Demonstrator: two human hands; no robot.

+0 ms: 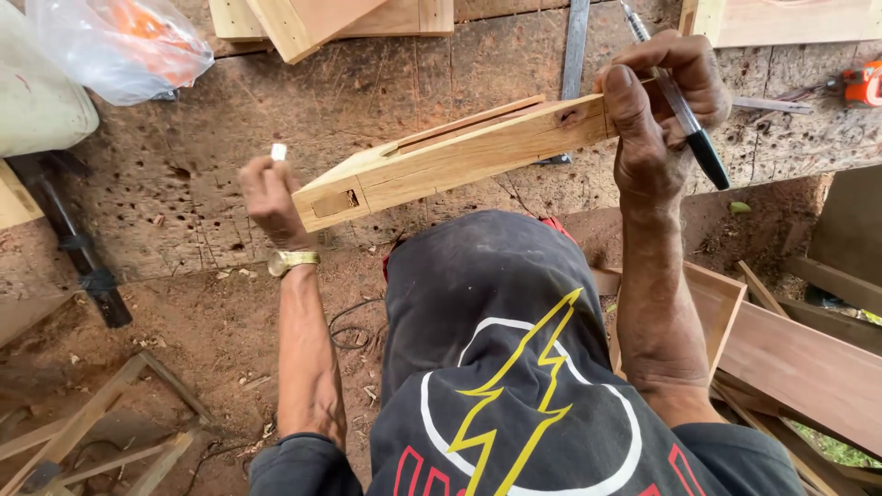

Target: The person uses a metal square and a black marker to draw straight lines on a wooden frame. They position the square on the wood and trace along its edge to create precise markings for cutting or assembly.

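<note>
Right hand: I see the right hand [657, 110] closed around the far end of a wooden piece [459, 156], with a black pen [680, 106] pinched between its fingers at the same time.
Left hand: the left hand [268, 197] is curled, and its fingertips pinch a small white object [278, 152], which is too small for me to tell what it is. This hand is just beside the near end of the wooden piece; I cannot tell if it touches it.
Wooden piece: it is long and light in colour, held tilted above the front edge of the workbench [184, 184], with a groove along its top and a rectangular slot cut in the end near the left hand.
Wrist: a gold-coloured watch [292, 262] is on the left wrist.
Workbench, far edge: a metal ruler [575, 46] lies behind the wooden piece, and pale wooden boards [322, 23] are at the back.
Workbench, right end: an orange tape measure [862, 84] rests there, well apart from the hands.
Workbench, left end: a plastic bag [119, 46] with something orange inside.
Ground: red soil with more planks [808, 358] on the right side.
</note>
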